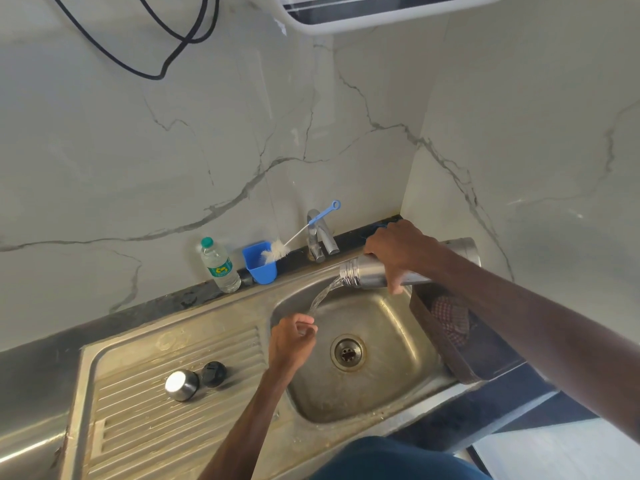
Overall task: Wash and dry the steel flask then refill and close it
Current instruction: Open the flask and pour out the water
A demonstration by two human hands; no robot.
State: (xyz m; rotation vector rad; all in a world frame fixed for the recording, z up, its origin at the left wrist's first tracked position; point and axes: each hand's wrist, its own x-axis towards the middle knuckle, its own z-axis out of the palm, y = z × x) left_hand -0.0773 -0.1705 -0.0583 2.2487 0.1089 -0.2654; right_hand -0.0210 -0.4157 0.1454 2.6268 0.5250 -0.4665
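Observation:
My right hand [401,251] grips the steel flask [363,271] round its body and holds it nearly level over the sink [381,393], mouth to the left. Water pours from the mouth in a thin stream. My left hand [291,341] hangs under the stream with its fingers loosely curled and holds nothing. The flask's steel cap [181,385] and black stopper [214,374] lie on the ribbed drainboard [138,427]. A bottle brush [298,235] with a blue handle leans in a blue cup [260,263].
A tap [317,237] stands behind the basin. A plastic water bottle [220,266] stands left of the blue cup. A checked cloth [450,320] lies on the dark counter to the right. Marble walls close the back and right.

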